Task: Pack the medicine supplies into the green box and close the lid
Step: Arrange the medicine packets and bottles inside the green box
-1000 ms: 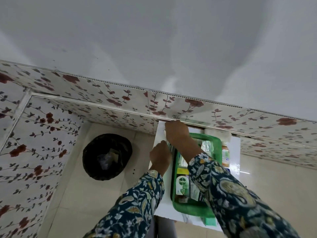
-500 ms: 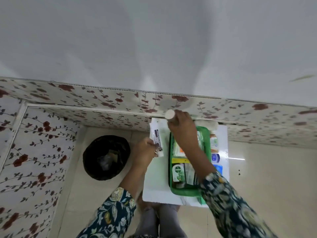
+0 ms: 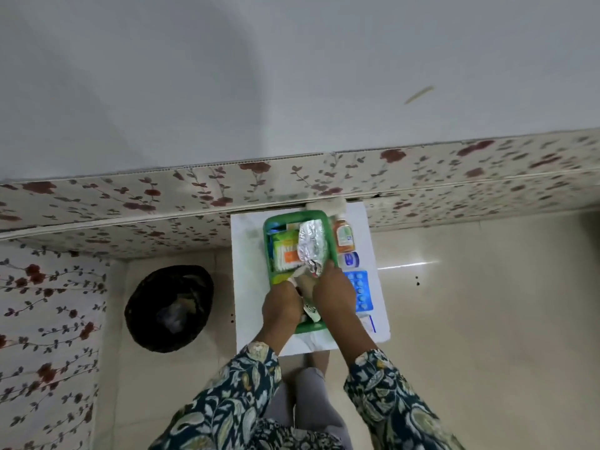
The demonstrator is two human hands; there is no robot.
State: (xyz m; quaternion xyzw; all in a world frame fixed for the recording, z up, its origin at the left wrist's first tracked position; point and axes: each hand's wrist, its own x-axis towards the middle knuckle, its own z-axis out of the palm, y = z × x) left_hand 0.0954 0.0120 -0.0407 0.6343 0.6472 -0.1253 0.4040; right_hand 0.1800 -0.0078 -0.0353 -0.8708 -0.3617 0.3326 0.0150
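The green box (image 3: pixel 268 229) stands open on a small white table (image 3: pixel 248 287). Inside it lie a silver foil strip (image 3: pixel 311 243) and an orange-and-white carton (image 3: pixel 285 257). My left hand (image 3: pixel 281 308) is over the box's near end, closed on a white tube (image 3: pixel 310 309) whose tip points into the box. My right hand (image 3: pixel 332 289) is beside it, its fingers pinching the crumpled near end of the foil strip. To the right of the box, on the table, are an orange bottle (image 3: pixel 343 237), a small blue-labelled jar (image 3: pixel 349 259) and a blue blister pack (image 3: pixel 361 292).
A white roll (image 3: pixel 328 205) lies behind the box against the floral wall panel. A white card with a blue edge (image 3: pixel 368 323) sits at the table's near right. A black bin (image 3: pixel 168 308) stands on the floor to the left.
My view has tilted down. My left hand carried the white tube from the table's left into the box. My right hand came back from the far wall to the foil strip.
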